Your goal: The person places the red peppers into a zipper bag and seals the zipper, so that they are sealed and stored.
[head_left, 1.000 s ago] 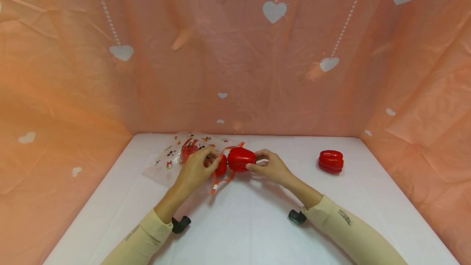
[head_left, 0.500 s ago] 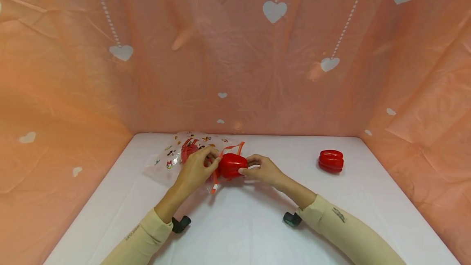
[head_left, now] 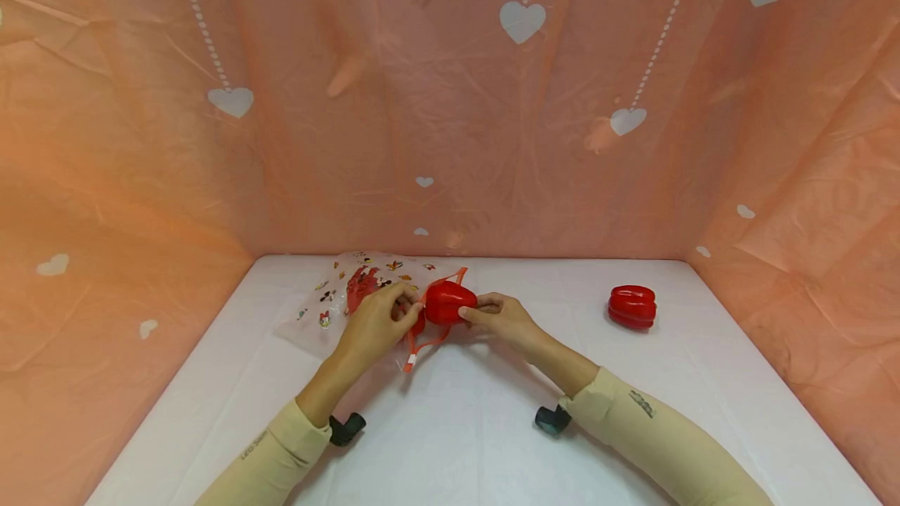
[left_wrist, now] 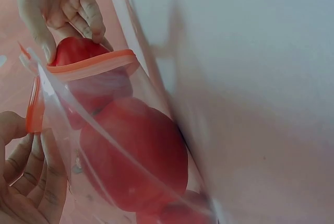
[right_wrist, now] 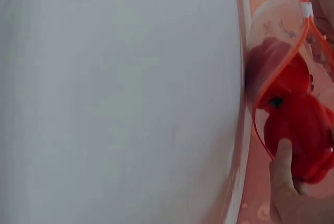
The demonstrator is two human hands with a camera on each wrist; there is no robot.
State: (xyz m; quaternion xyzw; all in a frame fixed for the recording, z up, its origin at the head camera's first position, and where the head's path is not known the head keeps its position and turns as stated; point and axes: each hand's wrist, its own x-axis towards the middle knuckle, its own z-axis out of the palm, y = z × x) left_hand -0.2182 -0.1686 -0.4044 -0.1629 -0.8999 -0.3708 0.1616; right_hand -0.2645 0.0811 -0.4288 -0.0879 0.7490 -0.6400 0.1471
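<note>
A clear zip bag point(head_left: 319, 291) printed with cartoon figures lies at the left back of the table, its orange-edged mouth facing right. My left hand point(head_left: 380, 322) pinches the orange edge point(left_wrist: 34, 106) at one side of that mouth, as the left wrist view shows. With thumb and fingers my right hand point(head_left: 505, 320) holds a red bell pepper point(head_left: 450, 303) at the opening. Its stem end points into the bag, and the left wrist view has it partly behind the orange rim. Inside the bag another bell pepper point(left_wrist: 135, 156) sits close to it, with more red deeper in.
Another red bell pepper point(head_left: 632, 307) lies by itself on the right side of the white table point(head_left: 450, 428). Orange sheeting point(head_left: 478, 139) with white hearts stands behind and at both sides. A dark device point(head_left: 347, 429) sticks out by each wrist.
My right hand has carried the bell pepper leftward to the bag's mouth, dipping toward me and then lifting slightly. The left hand stays in place on the bag's edge.
</note>
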